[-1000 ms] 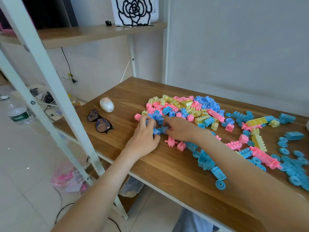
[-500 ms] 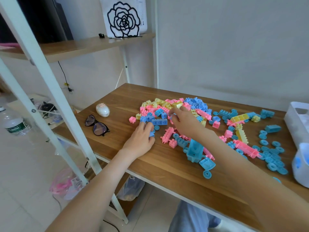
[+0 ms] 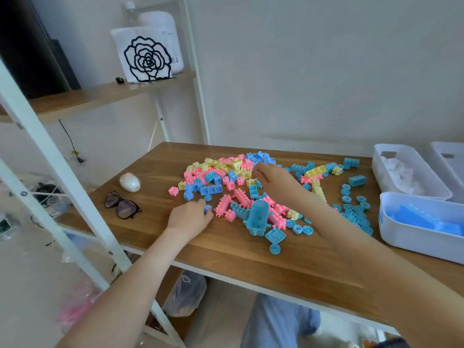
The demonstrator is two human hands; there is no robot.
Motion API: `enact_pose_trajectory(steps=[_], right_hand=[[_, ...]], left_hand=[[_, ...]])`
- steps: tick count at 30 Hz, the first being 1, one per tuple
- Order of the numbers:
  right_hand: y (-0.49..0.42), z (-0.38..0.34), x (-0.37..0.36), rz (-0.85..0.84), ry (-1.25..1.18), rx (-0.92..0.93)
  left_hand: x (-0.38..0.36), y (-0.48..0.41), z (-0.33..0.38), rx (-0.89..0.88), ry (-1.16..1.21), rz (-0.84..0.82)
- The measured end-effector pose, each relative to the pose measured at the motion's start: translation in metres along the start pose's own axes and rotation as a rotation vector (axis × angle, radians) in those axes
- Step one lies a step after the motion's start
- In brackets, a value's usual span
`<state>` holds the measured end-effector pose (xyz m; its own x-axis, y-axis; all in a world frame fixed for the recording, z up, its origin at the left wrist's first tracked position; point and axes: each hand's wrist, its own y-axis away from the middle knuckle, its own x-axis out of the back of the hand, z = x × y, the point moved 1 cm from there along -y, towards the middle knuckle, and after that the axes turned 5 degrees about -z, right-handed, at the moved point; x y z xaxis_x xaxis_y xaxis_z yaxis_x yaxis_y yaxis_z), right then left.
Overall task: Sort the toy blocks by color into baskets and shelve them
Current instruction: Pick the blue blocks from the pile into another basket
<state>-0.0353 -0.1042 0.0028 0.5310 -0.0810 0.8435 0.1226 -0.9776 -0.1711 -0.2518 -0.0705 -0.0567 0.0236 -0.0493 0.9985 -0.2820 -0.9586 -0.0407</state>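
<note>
The left hand [image 3: 190, 217] pinches a blue block [image 3: 208, 209] in its fingers. The right hand [image 3: 274, 182] curls its fingers into the pile [image 3: 226, 169]; I can't tell if they grip anything.

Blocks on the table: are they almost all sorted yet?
Not nearly. Done: some blue blocks lie in the near basket. In hand: the left hand pinches a small blue block; the right hand reaches into the pile, its grip hidden. Left: most pink, yellow and blue pieces lie mixed on the table, the far basket shows no blocks, and no basket is shelved.
</note>
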Motion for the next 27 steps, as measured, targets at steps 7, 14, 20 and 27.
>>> enact_pose_trajectory(steps=[7, 14, 20, 27], right_hand=[[0.033, 0.012, 0.034, 0.004, 0.068, 0.071], [0.088, 0.055, 0.09, 0.132, 0.057, -0.106], [0.158, 0.106, 0.142, 0.103, 0.01, -0.435], [0.211, 0.16, 0.159, 0.156, -0.161, -0.586]], left_hand=[[0.049, 0.003, 0.058, -0.072, 0.266, 0.214], [0.088, 0.009, 0.194, -0.494, 0.352, 0.256], [0.092, 0.015, 0.298, -0.712, 0.4, 0.187], [0.08, 0.019, 0.375, -0.832, 0.479, -0.026]])
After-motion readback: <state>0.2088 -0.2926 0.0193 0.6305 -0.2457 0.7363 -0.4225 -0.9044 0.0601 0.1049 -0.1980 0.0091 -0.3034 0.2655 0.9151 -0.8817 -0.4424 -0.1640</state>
